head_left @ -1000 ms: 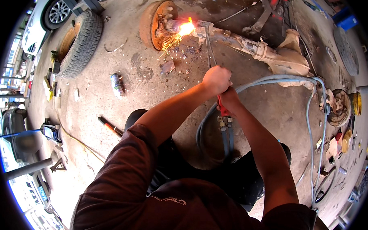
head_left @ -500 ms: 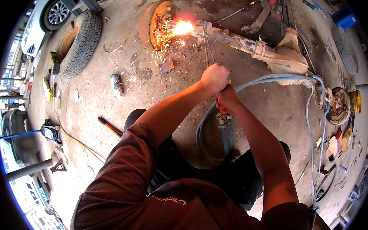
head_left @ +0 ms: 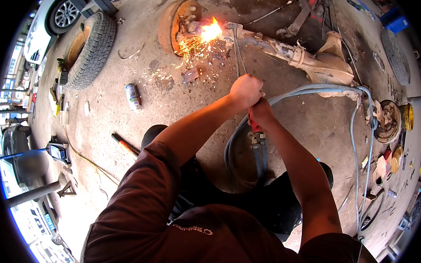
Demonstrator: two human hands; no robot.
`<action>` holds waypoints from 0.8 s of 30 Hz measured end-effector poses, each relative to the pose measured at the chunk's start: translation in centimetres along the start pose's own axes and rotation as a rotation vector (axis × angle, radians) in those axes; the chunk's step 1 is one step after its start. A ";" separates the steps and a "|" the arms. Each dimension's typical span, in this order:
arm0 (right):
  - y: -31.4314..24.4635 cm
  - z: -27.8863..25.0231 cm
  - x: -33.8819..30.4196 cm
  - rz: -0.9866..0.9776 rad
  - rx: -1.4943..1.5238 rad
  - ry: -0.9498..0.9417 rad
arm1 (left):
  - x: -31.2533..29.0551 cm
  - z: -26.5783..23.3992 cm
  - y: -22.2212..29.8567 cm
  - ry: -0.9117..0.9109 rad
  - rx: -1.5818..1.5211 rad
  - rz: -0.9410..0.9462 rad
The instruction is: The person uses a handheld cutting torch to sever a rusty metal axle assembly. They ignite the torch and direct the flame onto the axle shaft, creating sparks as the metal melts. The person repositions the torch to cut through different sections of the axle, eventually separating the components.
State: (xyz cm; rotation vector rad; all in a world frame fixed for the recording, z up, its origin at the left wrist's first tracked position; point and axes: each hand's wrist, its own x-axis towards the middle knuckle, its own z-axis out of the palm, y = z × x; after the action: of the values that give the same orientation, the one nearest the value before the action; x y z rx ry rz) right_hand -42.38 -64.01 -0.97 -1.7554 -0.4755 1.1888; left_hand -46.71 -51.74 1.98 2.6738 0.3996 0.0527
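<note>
I grip a cutting torch (head_left: 254, 123) with both hands. My left hand (head_left: 245, 92) is closed round the torch just behind its long thin tubes. Behind it my right hand (head_left: 262, 112) is wrapped round the red handle. The tubes reach forward to a rusty vehicle axle (head_left: 264, 44) lying on the floor. A bright orange flame (head_left: 211, 31) burns between the axle tube and a rusty brake drum (head_left: 169, 30) at its left end, and sparks fall beneath it. The torch tip is lost in the glare. Paired blue-grey hoses (head_left: 259, 157) run from brass fittings below the handle.
The hoses loop right past the axle. At left stand a tyre (head_left: 98, 48) and a spray can (head_left: 133, 97); an orange-and-black tool handle (head_left: 124, 144) lies near my left knee. A round pan of debris (head_left: 387, 123) and scattered parts sit at right. A parked car (head_left: 47, 21) is far left.
The flame's red glow has shrunk and its shape now points upward. Sparks are fewer and fall lower below the drum. Both hands keep nearly the same place on the torch.
</note>
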 end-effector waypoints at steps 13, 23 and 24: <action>0.3 0.0 1.3 0.029 0.054 -0.007 | 0.7 0.1 -0.5 -0.014 0.057 0.002; 0.4 -0.4 1.5 0.051 0.206 -0.050 | 1.3 -0.4 0.0 -0.096 0.066 -0.056; 0.4 -0.5 1.4 0.056 0.205 -0.049 | 1.3 -0.4 0.0 -0.096 0.061 -0.053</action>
State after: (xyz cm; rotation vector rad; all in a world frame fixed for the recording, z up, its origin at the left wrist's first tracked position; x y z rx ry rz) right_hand -41.42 -63.40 -2.01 -1.5757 -0.3233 1.2758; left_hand -45.47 -51.23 2.28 2.7108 0.4483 -0.1045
